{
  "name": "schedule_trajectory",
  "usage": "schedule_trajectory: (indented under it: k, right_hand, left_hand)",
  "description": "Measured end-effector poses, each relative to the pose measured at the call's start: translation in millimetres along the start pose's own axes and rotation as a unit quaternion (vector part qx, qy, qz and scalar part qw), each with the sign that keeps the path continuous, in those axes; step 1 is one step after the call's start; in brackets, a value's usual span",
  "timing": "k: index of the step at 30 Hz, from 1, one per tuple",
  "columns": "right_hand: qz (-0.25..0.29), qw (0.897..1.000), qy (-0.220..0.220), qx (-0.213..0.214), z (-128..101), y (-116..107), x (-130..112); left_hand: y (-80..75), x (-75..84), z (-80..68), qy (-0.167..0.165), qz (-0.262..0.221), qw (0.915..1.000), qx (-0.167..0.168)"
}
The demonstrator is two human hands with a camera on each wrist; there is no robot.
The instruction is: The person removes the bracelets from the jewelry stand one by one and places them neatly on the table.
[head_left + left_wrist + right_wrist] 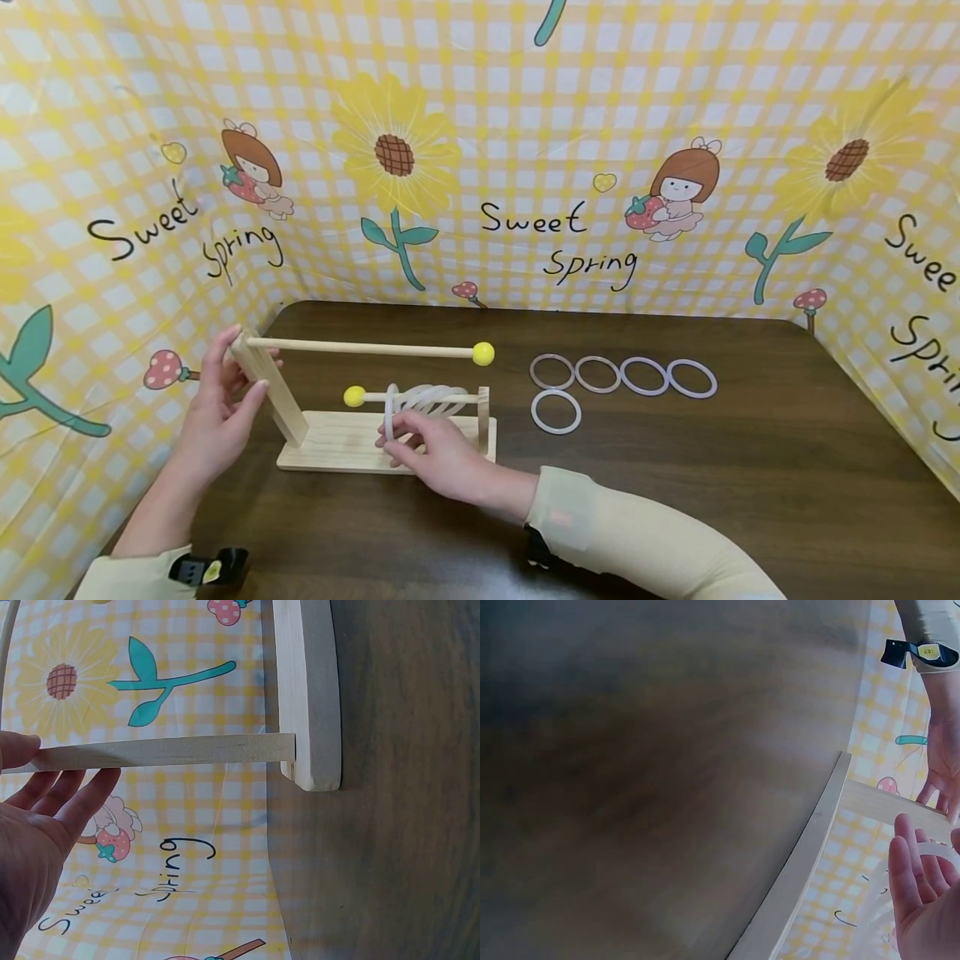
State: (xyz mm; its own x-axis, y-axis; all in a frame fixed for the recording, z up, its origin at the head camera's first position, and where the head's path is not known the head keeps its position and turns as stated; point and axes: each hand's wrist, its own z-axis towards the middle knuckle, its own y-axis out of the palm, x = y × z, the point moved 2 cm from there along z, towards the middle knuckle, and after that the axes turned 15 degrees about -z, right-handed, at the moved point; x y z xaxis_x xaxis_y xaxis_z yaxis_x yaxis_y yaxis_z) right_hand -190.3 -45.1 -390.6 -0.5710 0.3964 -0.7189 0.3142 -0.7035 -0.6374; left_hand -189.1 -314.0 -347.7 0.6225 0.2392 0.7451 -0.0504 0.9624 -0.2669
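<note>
A wooden stand (330,429) has a tall left post, a short right post and two level rods. My left hand (225,408) grips the tall post (187,751) near its top, thumb on one side and fingers on the other. On the lower rod hang several pale rings (438,398), bunched toward the short post (483,408). My right hand (442,454) pinches one white ring (390,412), which encircles the lower rod near its yellow ball end (354,396). The upper rod (360,347) carries no rings and ends in a yellow ball (483,354).
Right of the stand, several pale rings (643,377) lie flat in a row on the dark wooden table (675,467). Another ring (556,412) lies just in front of the row's left end. A checked cloth (525,150) rises behind and along both sides.
</note>
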Motion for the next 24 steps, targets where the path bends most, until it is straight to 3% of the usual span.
schedule_trajectory:
  k: [9,19,24]
  right_hand:
    - [0.014,0.999,-0.001,0.041,6.2,3.5,-9.0]
    - [0.025,0.998,-0.026,0.043,20.8,10.7,-22.3]
    - [0.049,0.998,-0.022,0.014,24.9,12.6,-25.6]
  left_hand:
    - [0.1,0.9,-0.1,-0.004,0.007,1.0000,0.000]
    - [-0.1,0.8,0.2,0.002,0.004,1.0000,-0.003]
    - [0.5,1.2,-1.0,-0.008,0.008,0.9999,0.003]
